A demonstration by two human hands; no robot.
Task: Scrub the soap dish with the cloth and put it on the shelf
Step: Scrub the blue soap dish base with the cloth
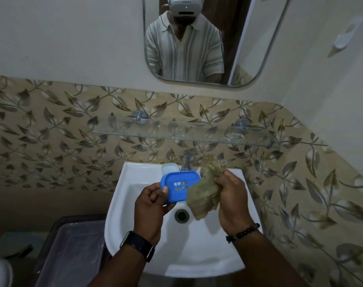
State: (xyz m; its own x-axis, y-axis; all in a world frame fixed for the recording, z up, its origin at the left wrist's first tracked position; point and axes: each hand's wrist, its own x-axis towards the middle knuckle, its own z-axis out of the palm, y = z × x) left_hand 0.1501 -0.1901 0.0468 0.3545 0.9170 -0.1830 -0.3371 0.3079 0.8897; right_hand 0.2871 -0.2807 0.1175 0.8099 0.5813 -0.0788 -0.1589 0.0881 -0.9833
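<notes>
A blue plastic soap dish (179, 184) with small drain holes is held over the white sink (135, 204). My left hand (150, 206) grips its left end, thumb on top. My right hand (231, 195) is closed on a crumpled olive-green cloth (205, 195), which touches the dish's right end and hangs down toward the drain (182, 215). The glass shelf (155, 134) is fixed to the leaf-patterned wall above the tap.
A chrome tap (188, 159) stands at the back of the sink, with a white soap bar (170, 167) beside it. A mirror (249, 48) hangs above. A clear plastic bin (73, 255) sits on the floor to the left. A white hook (342, 41) is on the right wall.
</notes>
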